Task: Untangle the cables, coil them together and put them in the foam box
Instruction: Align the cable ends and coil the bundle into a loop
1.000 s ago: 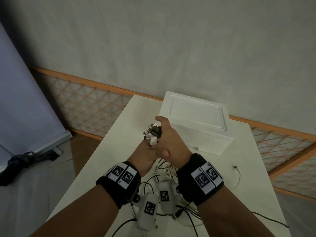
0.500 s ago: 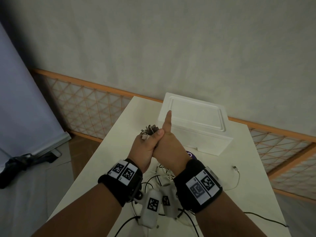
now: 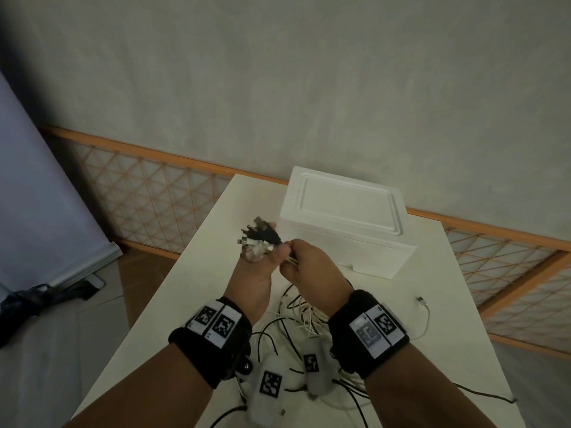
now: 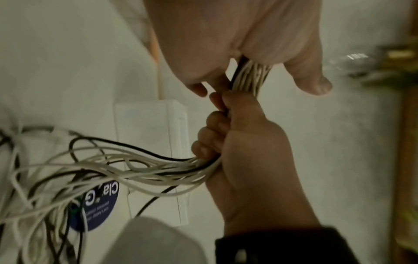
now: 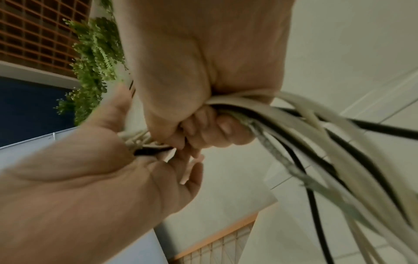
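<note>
A bundle of white and black cables (image 3: 262, 239) sticks up with its connector ends fanned out above my left hand (image 3: 256, 273), which grips it near the plugs. Right beside it, my right hand (image 3: 309, 264) is fisted round the same cables (image 4: 251, 76) just below. In the right wrist view the strands (image 5: 316, 142) fan out of my right fist (image 5: 203, 128). The rest of the tangle (image 3: 296, 313) droops to the table under my wrists. The white foam box (image 3: 346, 220) stands just beyond the hands with its lid on.
A loose white cable with a plug (image 3: 421, 301) lies right of my hands on the white table (image 3: 197, 279). A black lead (image 3: 482, 393) trails toward the right edge. An orange lattice rail (image 3: 148, 193) runs behind the table. A blue round label (image 4: 99, 205) lies under the tangle.
My right hand has dropped its raised finger, slid off the left hand and closed round the cables beside it. The connector ends now show above the left hand.
</note>
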Demonstrator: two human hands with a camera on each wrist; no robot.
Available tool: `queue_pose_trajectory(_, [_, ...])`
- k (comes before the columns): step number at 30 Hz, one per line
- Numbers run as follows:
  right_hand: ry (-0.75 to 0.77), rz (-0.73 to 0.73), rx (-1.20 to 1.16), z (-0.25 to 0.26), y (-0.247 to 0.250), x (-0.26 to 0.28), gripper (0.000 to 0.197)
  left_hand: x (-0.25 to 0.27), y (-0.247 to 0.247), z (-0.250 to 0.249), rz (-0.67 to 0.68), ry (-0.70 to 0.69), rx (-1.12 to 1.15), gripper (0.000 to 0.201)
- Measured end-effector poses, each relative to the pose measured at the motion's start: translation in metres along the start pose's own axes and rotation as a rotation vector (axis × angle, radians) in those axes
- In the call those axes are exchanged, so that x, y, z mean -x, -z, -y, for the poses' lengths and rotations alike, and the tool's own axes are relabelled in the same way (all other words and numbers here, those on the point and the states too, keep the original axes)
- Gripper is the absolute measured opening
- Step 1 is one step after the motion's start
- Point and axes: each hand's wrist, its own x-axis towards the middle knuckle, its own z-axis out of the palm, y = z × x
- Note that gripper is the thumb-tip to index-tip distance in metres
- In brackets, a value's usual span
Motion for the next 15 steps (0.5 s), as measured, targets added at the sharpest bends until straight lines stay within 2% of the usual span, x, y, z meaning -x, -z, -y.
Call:
queue_pose_trajectory(2, [0.022,-0.026,0.053,0.001,0.005,0.000,0.013,0.000,0.002,0.004,-0.054,0.012,-0.127,0.083])
queue_pose_trajectory(3, [0.041,-0.048,0.098,0.001,0.006,0.000,0.014,-0.001,0.005,0.005,-0.074,0.061,-0.153,0.087])
queue_pose_trajectory(4, [0.055,-0.058,0.142,0.002,0.007,-0.001,0.017,0.000,0.007,0.005,-0.071,0.130,-0.171,0.082])
queue_pose_trajectory(6, [0.072,-0.043,0.175,0.005,0.005,-0.001,0.021,0.002,0.008,0.005,0.040,0.291,-0.201,0.076])
queue_pose_trajectory(8, [0.086,0.010,0.243,0.008,0.002,0.001,0.020,0.002,0.002,0.003,0.108,0.368,-0.139,0.078])
queue_pose_trajectory(11, [0.095,0.056,0.337,0.014,-0.008,0.004,0.034,0.000,-0.013,-0.008,0.040,0.390,-0.013,0.042])
queue_pose_trajectory(13, [0.074,0.031,0.333,0.017,-0.011,0.006,0.043,-0.003,-0.021,-0.012,-0.035,0.380,0.038,0.043])
queue_pose_trajectory(15, [0.063,0.002,0.257,0.014,-0.008,0.006,0.046,-0.005,-0.026,-0.015,-0.098,0.335,-0.005,0.049])
